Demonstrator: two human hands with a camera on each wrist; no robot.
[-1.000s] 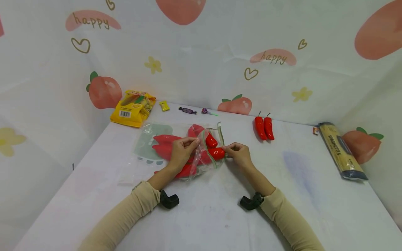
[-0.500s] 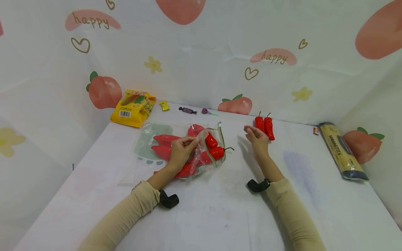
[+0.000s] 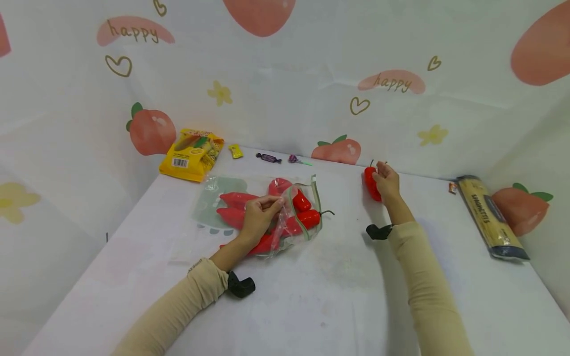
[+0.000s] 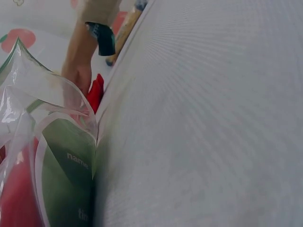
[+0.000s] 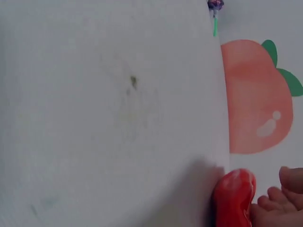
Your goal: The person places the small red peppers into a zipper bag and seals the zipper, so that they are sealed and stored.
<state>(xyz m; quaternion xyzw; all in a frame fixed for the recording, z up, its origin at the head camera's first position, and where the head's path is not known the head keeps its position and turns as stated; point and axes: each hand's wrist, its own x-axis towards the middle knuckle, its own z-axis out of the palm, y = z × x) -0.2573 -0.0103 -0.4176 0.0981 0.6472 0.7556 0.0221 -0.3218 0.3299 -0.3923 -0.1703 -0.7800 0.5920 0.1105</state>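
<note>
My left hand point(image 3: 258, 216) pinches the edge of a clear zip bag point(image 3: 213, 190) that lies on the table. Several red chili peppers are inside it, and one pepper point(image 3: 308, 217) pokes its stem out of the mouth. In the left wrist view, the bag's green printed panel point(image 4: 66, 165) shows, but the hand does not. At the back right, my right hand point(image 3: 387, 182) is over two loose peppers with thumb and fingers apart. The left of these peppers point(image 3: 371, 184) shows beside the fingers; the other is mostly hidden behind the hand.
A yellow snack bag point(image 3: 189, 160) stands at the back left. Along the back edge lie a yellow wrapped candy point(image 3: 236, 151), a purple candy point(image 3: 269, 157) and a lollipop point(image 3: 294, 158). A spaghetti pack point(image 3: 490, 217) and a small wrapped candy point(image 3: 452, 188) lie at the right.
My right hand has let go at the bag's mouth and moved right and back to the two loose peppers. The left hand still holds the bag.
</note>
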